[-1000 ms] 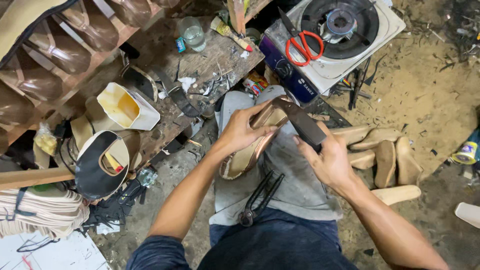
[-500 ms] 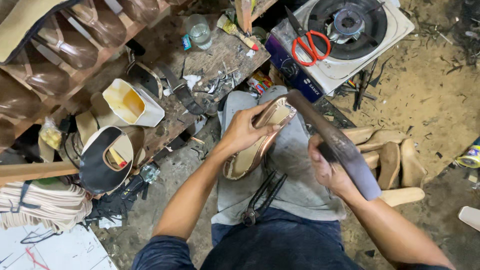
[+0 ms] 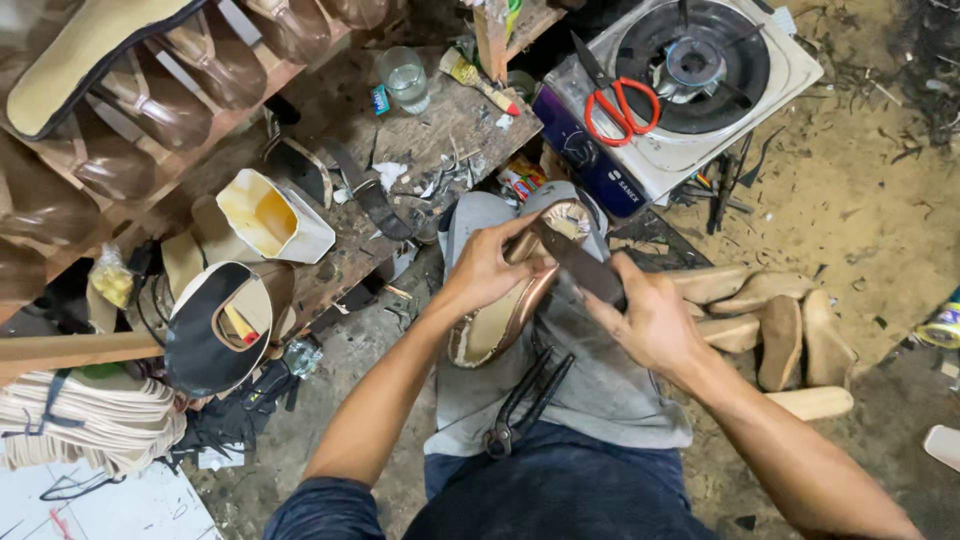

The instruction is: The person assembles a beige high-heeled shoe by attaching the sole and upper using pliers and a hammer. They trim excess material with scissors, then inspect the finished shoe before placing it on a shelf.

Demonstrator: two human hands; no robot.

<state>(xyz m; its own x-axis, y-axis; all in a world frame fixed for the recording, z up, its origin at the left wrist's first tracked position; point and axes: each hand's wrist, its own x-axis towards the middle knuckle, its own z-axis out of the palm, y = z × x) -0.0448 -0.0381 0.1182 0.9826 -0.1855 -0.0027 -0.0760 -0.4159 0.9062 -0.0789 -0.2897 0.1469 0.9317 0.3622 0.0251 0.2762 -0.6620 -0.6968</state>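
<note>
While the left hand (image 3: 490, 268) grips the bronze shoe upper (image 3: 505, 315) on its last, fingers wrapped around the toe end over the grey-aproned lap, the right hand (image 3: 650, 325) closes its fingers on a dark flat tool (image 3: 578, 264) laid against it. It looks stiff, light and smooth-skinned, best held around its middle. Pincers (image 3: 525, 400) lie near on the lap; wooden lasts (image 3: 770, 325) crowd the floor at right, a gas stove (image 3: 700, 80) with red scissors (image 3: 615, 100) stands far.

- Left hand (image 3: 487, 268), frame centre: fingers curled shut in a grip, thumb up, bare forearm running down toward the lower left.
- Right hand (image 3: 650, 320), just right of centre: closed in a fist-like grip, forearm slanting to the lower right corner.
</note>
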